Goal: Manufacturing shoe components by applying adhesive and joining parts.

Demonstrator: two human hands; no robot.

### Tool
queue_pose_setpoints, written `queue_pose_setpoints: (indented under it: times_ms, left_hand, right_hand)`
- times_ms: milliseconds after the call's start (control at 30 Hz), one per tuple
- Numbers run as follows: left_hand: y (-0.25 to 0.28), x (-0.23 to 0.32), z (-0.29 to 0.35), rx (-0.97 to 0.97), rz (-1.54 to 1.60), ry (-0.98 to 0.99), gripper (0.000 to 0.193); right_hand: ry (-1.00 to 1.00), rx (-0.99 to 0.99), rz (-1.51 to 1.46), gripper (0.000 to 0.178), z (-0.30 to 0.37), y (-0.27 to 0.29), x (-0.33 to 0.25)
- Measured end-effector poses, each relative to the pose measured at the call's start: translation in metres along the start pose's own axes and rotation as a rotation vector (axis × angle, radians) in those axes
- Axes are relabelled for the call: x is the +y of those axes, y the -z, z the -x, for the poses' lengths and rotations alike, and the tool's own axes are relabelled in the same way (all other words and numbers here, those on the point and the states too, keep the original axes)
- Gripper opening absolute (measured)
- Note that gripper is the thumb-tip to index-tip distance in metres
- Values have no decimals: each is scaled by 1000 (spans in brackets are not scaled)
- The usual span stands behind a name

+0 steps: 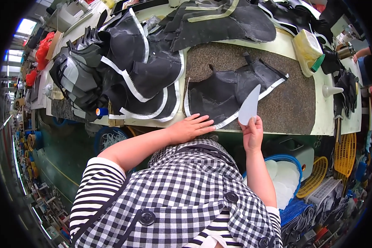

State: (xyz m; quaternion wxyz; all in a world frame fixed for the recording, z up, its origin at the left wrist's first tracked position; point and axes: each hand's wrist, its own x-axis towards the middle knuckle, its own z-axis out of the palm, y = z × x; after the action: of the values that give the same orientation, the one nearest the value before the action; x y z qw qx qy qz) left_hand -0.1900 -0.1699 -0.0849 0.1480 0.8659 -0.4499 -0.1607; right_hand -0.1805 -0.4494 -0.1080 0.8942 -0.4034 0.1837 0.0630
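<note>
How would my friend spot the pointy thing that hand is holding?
Find the pale table, then the brown speckled mat on it. Near the mat's front edge, the right hand pinches a light-grey pointed piece. It's pale all over, unlike the black piece with white trim beside it.

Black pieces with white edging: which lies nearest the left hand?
The single black piece on the brown mat, left hand at its edge; others overlap in piles.
</note>
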Motion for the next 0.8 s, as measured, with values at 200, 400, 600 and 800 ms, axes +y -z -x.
queue_pose_setpoints:
  times_ms: [200, 400, 600, 800]
  left_hand:
    - [-5, -4, 30, 425, 113, 19, 48]
    - [-23, -2, 14, 345, 98, 13, 43]
    - [-13, -1, 24, 261, 14, 40, 46]
    - [4, 8, 27, 450, 486, 369, 45]
  right_hand:
    - [-64, -28, -23, 20, 16, -9, 2]
    - [-201, -218, -32, 21, 12, -38, 25]
    - [-131, -68, 179, 19, -25, -46, 28]
    - [-133, -188, 416, 20, -24, -41, 12]
